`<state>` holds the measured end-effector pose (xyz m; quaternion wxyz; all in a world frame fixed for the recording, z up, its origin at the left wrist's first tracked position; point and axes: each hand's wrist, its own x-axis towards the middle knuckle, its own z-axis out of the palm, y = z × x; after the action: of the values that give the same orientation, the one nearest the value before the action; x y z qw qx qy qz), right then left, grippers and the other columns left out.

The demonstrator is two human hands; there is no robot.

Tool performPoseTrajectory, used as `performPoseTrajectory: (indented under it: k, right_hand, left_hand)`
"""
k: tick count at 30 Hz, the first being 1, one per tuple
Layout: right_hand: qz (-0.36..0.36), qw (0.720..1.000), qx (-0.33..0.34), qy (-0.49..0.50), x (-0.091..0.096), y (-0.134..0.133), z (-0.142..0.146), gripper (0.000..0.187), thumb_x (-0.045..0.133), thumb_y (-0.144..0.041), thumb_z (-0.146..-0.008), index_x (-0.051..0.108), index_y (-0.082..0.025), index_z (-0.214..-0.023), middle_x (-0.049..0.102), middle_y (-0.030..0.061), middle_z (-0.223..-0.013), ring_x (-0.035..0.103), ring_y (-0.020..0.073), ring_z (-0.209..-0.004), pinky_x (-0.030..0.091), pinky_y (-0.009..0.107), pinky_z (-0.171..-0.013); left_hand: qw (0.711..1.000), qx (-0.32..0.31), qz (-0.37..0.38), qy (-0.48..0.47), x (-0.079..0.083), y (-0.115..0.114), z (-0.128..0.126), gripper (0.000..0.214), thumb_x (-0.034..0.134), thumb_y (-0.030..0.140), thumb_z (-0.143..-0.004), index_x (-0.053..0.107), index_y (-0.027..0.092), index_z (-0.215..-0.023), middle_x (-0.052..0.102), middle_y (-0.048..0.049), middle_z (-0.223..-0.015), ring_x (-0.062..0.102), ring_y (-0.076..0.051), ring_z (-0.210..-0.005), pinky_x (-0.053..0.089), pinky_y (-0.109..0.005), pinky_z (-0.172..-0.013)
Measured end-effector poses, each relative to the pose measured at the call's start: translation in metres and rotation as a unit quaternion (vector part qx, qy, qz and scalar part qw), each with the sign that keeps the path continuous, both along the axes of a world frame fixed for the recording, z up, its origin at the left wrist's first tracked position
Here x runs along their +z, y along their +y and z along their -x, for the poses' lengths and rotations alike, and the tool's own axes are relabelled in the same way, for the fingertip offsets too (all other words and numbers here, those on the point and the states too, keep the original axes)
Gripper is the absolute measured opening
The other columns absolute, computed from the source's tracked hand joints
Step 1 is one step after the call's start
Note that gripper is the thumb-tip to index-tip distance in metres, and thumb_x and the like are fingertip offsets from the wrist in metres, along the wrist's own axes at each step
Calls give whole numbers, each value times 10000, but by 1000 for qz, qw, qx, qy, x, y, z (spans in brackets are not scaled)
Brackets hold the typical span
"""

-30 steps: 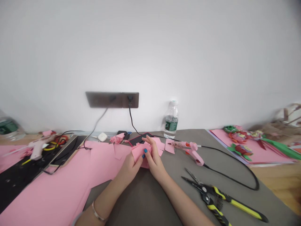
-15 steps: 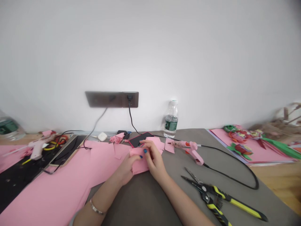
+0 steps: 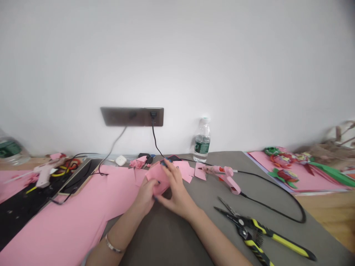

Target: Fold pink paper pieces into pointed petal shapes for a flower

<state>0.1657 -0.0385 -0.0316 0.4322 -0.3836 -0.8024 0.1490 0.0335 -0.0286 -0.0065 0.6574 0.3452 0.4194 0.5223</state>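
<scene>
My left hand point(image 3: 144, 195) and my right hand point(image 3: 177, 195) both hold a folded piece of pink paper point(image 3: 158, 179) between them, and its lower part is partly hidden by my fingers. Just beyond my right fingertips lie a black phone point(image 3: 169, 159) and loose pink paper squares point(image 3: 183, 170). A large pink paper sheet point(image 3: 119, 192) spreads out left of my left hand. To the right stands a pink hot glue gun point(image 3: 227, 181), and yellow-and-black-handled pliers point(image 3: 249, 231) lie nearer me.
A water bottle point(image 3: 202, 142) stands at the wall, below a wall socket panel point(image 3: 131, 116) with black cables running down. Paper flowers point(image 3: 283, 166) lie on a pink sheet at the right. A second glue gun point(image 3: 46, 173) lies on a black board at the left.
The pink paper has tilted up and shifted left. My right hand has spread its fingers and turned over it, and now covers more of the phone.
</scene>
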Motion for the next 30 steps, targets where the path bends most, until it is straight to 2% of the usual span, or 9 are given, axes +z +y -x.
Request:
performPoseTrajectory:
  k: [3, 6, 11, 15, 21, 23, 25, 27, 30]
  right_hand:
    - [-16, 993, 28, -110, 4, -3, 4, 1085, 807, -271, -742, 133, -286, -1592, 285, 202, -1628, 222, 435, -1506, 123, 789, -1126]
    - [-13, 990, 16, -143, 2, -2, 4, 1078, 763, -178, -754, 96, -273, -1596, 320, 203, -1615, 241, 421, -1504, 130, 789, -1125]
    - [-19, 992, 8, -127, 2, 0, 0, 939, 651, -96, -782, 185, -283, -1575, 552, 166, -1440, 458, 360, -1393, 52, 753, -1164]
    - [-19, 992, 20, -121, 5, -2, 2, 906, 668, -142, -801, 210, -269, -1572, 492, 180, -1499, 443, 360, -1403, 98, 741, -1168]
    - [-2, 997, 39, -73, 2, -1, 1, 917, 786, -290, -774, 286, -271, -1542, 584, 158, -1409, 522, 349, -1320, 61, 721, -1182]
    - [19, 999, 44, -17, 0, 2, -3, 869, 769, -319, -794, 314, -256, -1532, 577, 163, -1420, 517, 346, -1322, 144, 703, -1176]
    - [57, 995, 32, 71, -1, 6, -5, 638, 660, -270, -871, 436, -243, -1467, 643, 148, -1331, 582, 315, -1235, 336, 625, -1119]
    - [94, 984, 17, 147, -2, 10, -6, 402, 559, -213, -909, 606, -234, -1308, 718, 116, -1133, 661, 271, -1053, 505, 495, -960]
    - [138, 971, 22, 193, -1, 13, -5, 198, 565, -227, -901, 725, -230, -1017, 717, 51, -868, 671, 196, -717, 559, 333, -666]
  left_hand:
    - [999, -24, 17, 16, -4, 2, 4, 379, 645, 227, -703, 668, 164, -1076, 775, -99, -967, 696, -313, -1052, 535, -444, -919]
    - [998, -59, 2, 19, -6, 4, 7, 340, 653, 199, -707, 690, 171, -1044, 769, -105, -983, 684, -326, -1085, 522, -455, -953]
    - [995, -87, -28, 31, -5, 4, 9, 364, 626, 125, -670, 717, 199, -1015, 749, -74, -1126, 598, -317, -1247, 474, -409, -1055]
    - [995, -88, -24, 50, -6, 4, 8, 330, 655, 242, -765, 711, 185, -1085, 724, -108, -1200, 557, -329, -1309, 453, -428, -1083]
    - [993, -80, -19, 86, -10, 5, 9, 427, 636, 363, -832, 637, 183, -1219, 687, -138, -1273, 589, -302, -1267, 450, -433, -1078]
    - [991, -88, -27, 95, -12, 7, 11, 474, 619, 313, -818, 584, 200, -1277, 712, -114, -1213, 660, -272, -1144, 528, -387, -953]
    - [988, -110, -31, 102, -13, 7, 13, 555, 581, 272, -805, 508, 212, -1352, 754, -78, -1039, 729, -226, -863, 573, -330, -739]
    - [984, -139, -29, 111, -13, 6, 14, 639, 544, 264, -808, 415, 203, -1431, 738, -22, -788, 683, -181, -580, 533, -282, -553]
    - [976, -176, -32, 128, -11, 2, 15, 697, 521, 283, -826, 330, 176, -1487, 653, 37, -589, 606, -162, -422, 471, -248, -456]
